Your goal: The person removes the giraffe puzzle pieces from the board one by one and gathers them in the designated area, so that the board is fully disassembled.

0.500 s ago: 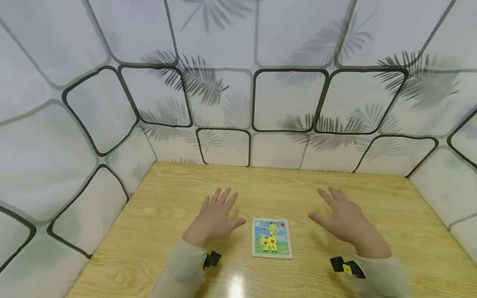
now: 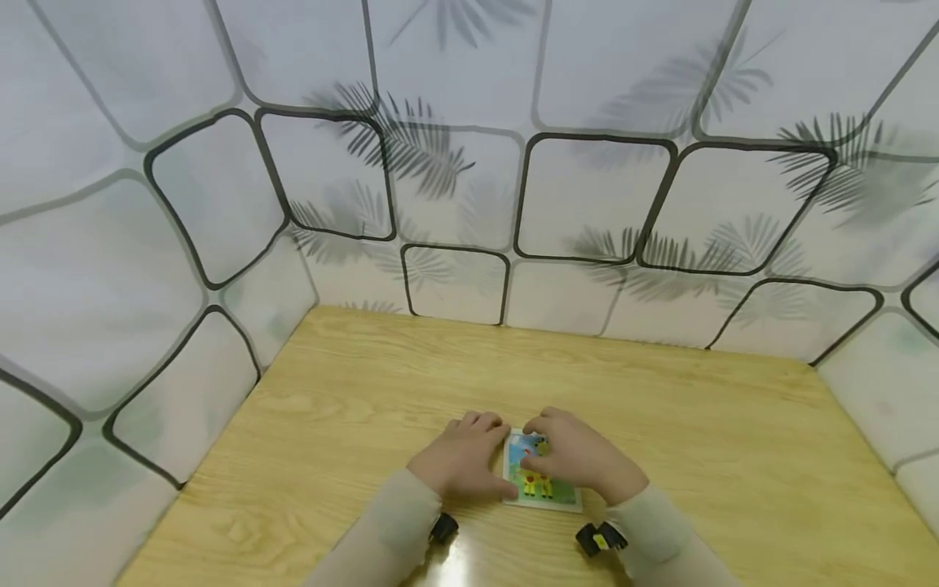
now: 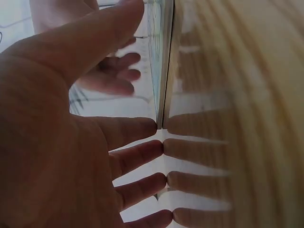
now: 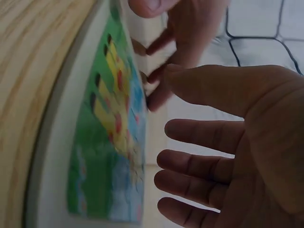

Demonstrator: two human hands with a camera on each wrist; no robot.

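A small square picture board (image 2: 563, 493) with a white border and a yellow, red-spotted giraffe lies flat on the wooden table. My left hand (image 2: 464, 458) is beside its left edge, fingers spread. In the left wrist view the left fingertips rest on the tabletop, the index fingertip right at a corner of the board (image 3: 163, 85). Over the board's upper right part hovers my right hand (image 2: 583, 456), hiding some of the giraffe. In the right wrist view its fingers are relaxed and apart, with a gap between them and the picture (image 4: 102, 161). Neither hand grips anything.
The light wood tabletop (image 2: 352, 391) stretches around the board on all sides. A pale curtain-like backdrop (image 2: 455, 187) with dark rounded outlines and leaf prints encloses the table at the back and sides. Each wrist carries a small black strap device (image 2: 443, 529).
Both hands have come inward and down to the board from either side. The right hand moved left over the picture; the left moved right to its edge. The head view has tilted slightly.
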